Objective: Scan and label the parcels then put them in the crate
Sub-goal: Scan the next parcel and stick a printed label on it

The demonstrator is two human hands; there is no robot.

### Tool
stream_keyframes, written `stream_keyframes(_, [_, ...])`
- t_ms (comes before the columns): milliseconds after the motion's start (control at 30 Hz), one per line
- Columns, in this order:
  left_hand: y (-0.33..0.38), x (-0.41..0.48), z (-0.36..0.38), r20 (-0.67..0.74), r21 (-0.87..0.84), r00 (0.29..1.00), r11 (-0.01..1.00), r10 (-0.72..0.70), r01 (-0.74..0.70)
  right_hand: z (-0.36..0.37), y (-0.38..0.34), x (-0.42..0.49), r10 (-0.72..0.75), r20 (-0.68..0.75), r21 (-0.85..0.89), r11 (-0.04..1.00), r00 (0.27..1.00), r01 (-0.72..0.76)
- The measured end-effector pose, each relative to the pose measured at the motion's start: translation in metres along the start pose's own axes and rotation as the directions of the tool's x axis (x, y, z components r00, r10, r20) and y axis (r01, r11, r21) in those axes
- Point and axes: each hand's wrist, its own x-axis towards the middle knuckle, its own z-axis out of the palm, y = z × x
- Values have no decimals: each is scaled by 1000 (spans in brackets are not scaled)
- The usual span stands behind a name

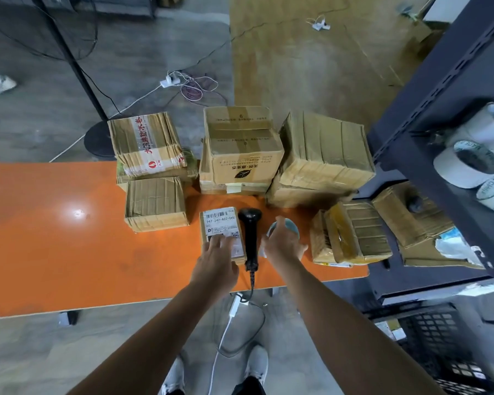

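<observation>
A small parcel (221, 223) lies flat on the orange table (69, 238), close to the near edge. It has a white label (220, 216) on top with a bar code. The left hand (216, 253) rests on the near end of the parcel. Its fingers (213, 243) are straight and a little spread, lying flat on the label.

Just to the right of the parcel lies a black scanner (250, 223), with its head pointing away from the person. Its cable (251, 283) hangs off the table edge.

The right hand (283, 245) is on the other side of the scanner, over a blue roll (293, 225). Its fingers look straight and close together. I cannot tell if they touch the roll.

More brown boxes (241, 155) sit in stacks at the back of the table, and some lie on the right end. A dark shelf (411, 155) stands to the right with white rolls (465, 166) on it. A black crate (439, 337) sits low on the right, well apart from the parcel.
</observation>
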Motion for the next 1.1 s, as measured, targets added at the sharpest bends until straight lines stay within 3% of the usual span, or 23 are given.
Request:
stream_keyframes(233, [8,6,-2,3,-40,999,999,35,-35,-15,10,-7,-34,-18,60,998,999,35])
stream_keyframes(333, [13,13,-6,39,-80,999,996,32,-29,-34,13,-11,-90,-7,187,978,996,90])
stream_keyframes(400, [17,19,-13,75,-188,996,981,-40,53,-48,14,-17,-145,-24,327,934,989,145])
stream_keyframes(500, [29,28,-29,122,-372,985,914,-124,161,-72,10,-28,-230,-48,485,845,972,224])
stream_keyframes(567, [38,29,-43,122,-540,975,812,-183,220,-85,6,-32,-265,-53,573,782,963,247])
stream_keyframes(633, [44,29,-55,109,-674,974,706,-199,219,-92,2,-36,-297,-20,644,726,955,240])
stream_keyframes(767, [46,24,-71,109,-766,985,620,-137,171,-104,-3,-44,-375,45,739,637,926,222])
stream_keyframes(933, [39,16,-75,13,-766,989,635,-146,103,-108,-10,-52,-439,103,755,619,893,217])
stream_keyframes(1100, [34,10,-80,-19,-723,993,688,-113,64,-104,-16,-54,-372,-4,758,605,928,246])
